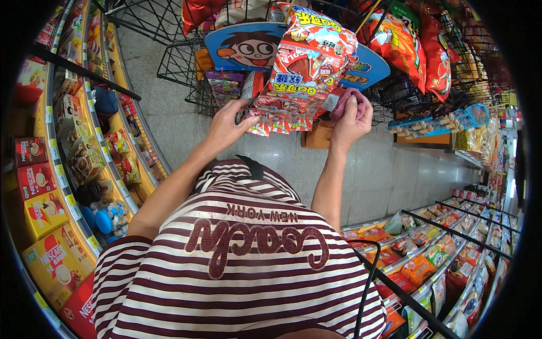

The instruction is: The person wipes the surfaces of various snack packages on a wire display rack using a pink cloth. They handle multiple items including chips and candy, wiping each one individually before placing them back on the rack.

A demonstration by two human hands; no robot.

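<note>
Striped shirt [254, 299] | red candy packets [310, 62], long axis away, leaning right | left hand [228, 121] gripping edge | right hand [351, 125] pinching pink cloth [341, 104]

Pillow-shaped glossy plastic packets [313, 62] read red and white, with yellow and blue lettering. Crumpled soft cloth [346, 104] is dusky pink. Rounded flat display panel [248, 51] is bright blue. Fabric shirt [243, 288]: maroon and white stripes, maroon lettering. Smooth tiled floor [384, 181] is grey. Large rectangular cardboard box [56, 265] shows yellow with red.
</note>
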